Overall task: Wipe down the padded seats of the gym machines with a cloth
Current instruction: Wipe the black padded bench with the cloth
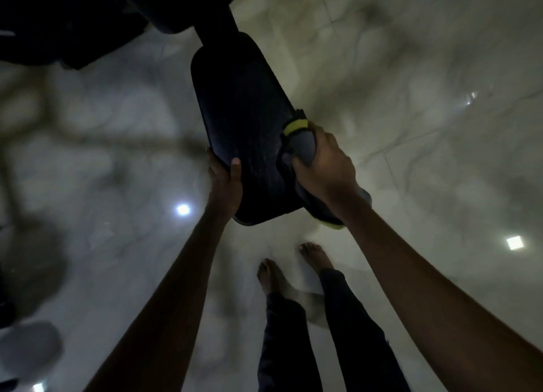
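**Dimly lit: both hands on the seat pad, cloth at its right edge**

Over a pale, glossy, marble-veined floor (pixel 411 98), the padded seat (pixel 246 121) reaches out from a dark machine (pixel 58 24) at the upper left. It is a long, near-black pad with rounded corners, wider at the near end, and its cover shows a faint sheen.

The cloth (pixel 302 145) is bunched against the seat's right edge. It is dark grey with a yellow-green border, soft and crumpled, and a loose end hangs below the wrist.

The right hand (pixel 326 162) grips the cloth, fingers curled round the wad and pressing it to the seat. The left hand (pixel 224 183) clasps the seat's near left edge, thumb on top and fingers tucked beneath.

Bare feet (pixel 270 274) stand on the floor below.
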`<control>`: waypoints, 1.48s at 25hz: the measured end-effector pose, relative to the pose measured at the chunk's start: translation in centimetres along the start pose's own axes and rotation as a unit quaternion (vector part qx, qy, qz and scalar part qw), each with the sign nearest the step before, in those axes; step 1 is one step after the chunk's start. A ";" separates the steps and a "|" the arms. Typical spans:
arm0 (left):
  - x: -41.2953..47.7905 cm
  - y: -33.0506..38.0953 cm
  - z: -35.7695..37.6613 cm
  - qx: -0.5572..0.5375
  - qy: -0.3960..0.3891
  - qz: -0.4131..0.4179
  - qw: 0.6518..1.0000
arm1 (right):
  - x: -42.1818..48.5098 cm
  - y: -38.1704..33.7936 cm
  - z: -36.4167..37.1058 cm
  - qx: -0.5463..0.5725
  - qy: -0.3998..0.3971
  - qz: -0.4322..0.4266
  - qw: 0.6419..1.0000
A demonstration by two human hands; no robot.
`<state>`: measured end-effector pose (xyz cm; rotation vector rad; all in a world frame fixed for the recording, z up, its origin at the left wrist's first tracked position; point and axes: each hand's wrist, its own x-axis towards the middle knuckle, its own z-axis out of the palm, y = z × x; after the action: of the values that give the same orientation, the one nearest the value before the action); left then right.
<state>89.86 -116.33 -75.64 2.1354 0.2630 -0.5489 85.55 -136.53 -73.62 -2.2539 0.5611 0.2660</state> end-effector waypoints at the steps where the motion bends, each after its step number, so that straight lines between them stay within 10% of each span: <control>1: 0.1 0.0 0.1 0.001 -0.002 -0.002 1.000 | 1.2 -0.1 -0.1 0.015 -0.011 0.015 1.000; 10: 0.2 -0.4 -0.7 -0.030 -0.011 0.025 0.999 | -6.5 1.3 1.8 0.153 0.091 0.118 0.977; 17: 1.1 -5.0 -3.7 -0.091 -0.160 0.040 0.982 | -8.1 -1.0 6.6 0.286 0.251 0.260 0.888; 24: 2.4 -6.4 -3.9 -0.097 -0.221 0.037 0.970 | -13.1 -6.9 15.1 0.405 0.245 0.324 0.819; 33: 2.3 -5.4 -3.9 -0.083 -0.200 0.012 0.976 | -11.6 -5.0 13.4 0.424 0.286 0.303 0.804; 37: 1.7 -5.1 -4.1 -0.069 -0.195 0.027 0.978 | -13.7 -6.5 17.6 0.359 0.237 0.278 0.859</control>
<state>90.62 -110.05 -78.07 1.8498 0.0214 -0.8757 76.32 -115.41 -76.34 -1.3715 1.3271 -0.2129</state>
